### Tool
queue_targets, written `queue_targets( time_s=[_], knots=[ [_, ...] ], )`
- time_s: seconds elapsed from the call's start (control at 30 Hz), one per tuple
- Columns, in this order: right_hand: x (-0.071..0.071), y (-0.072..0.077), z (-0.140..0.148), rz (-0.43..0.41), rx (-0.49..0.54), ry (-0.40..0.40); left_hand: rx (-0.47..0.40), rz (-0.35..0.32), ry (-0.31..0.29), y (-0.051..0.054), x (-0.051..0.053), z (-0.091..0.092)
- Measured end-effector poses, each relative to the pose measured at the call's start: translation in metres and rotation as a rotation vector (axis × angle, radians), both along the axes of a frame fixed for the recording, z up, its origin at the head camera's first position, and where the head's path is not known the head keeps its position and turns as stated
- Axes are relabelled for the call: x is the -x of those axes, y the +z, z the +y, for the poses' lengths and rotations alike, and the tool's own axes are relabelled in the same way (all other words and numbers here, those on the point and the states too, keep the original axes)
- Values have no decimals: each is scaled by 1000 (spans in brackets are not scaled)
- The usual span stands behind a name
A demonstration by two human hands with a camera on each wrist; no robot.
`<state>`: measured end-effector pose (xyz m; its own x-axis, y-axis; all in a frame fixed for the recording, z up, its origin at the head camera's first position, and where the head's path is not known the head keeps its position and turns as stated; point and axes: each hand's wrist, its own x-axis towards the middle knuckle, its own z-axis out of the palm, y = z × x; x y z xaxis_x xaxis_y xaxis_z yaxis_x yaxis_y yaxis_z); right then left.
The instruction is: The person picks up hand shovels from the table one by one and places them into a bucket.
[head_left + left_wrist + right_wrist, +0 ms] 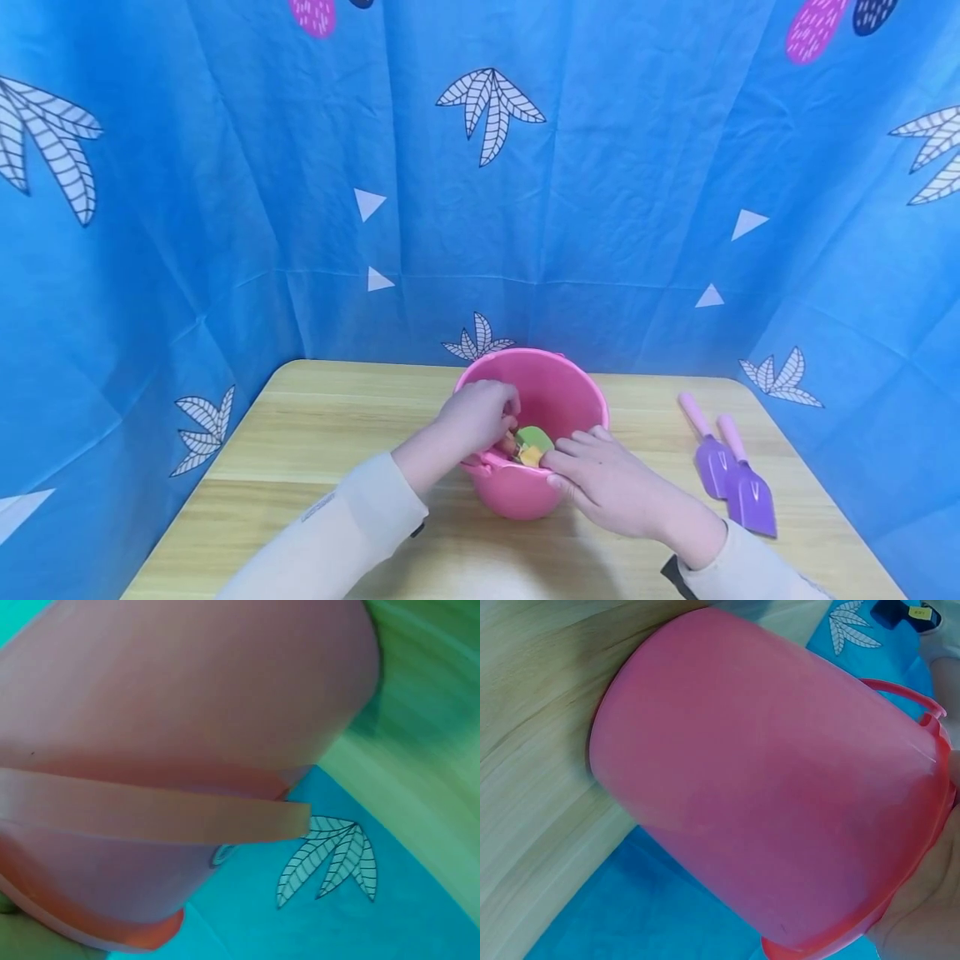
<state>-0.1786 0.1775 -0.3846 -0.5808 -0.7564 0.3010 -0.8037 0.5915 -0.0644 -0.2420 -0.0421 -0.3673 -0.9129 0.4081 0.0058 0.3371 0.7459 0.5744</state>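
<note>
- Sleeves [337, 521], 2, pale: nearest the camera, on your forearms.
- Left hand [480, 412], 1: inside the bucket [517, 500], fingers curled; tips hidden, so I cannot tell whether you pinch anything.
- Right hand [611, 483], 1: pinching the near right rim, your thumb outside, fingers over the edge.
- Bucket, 1, pink: on the table [360, 408], between your hands; perhaps tipped towards you, I cannot tell. Judged light, fairly stiff, smooth enough to slip, not fragile. Hold it by the rim, or lift it by the handle [904, 691].
- Pieces, green [535, 437] and yellow [531, 456]: inside the bucket, near side. Probably light; pinch them by their edges.
- Shovels [752, 500], 2, purple, pink grips: right of the bucket, beside each other. Take them by the grips.
</note>
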Motion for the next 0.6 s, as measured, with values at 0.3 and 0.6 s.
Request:
queue_targets(
  time_s=[0.3,0.6],
  knots=[
    [0,0,-1,-7,-1,-7,-220,145,-26,-9,-10,-18],
    [-1,0,-1,15,-2,1,-261,270,-92,-18,-31,-31]
  ],
)
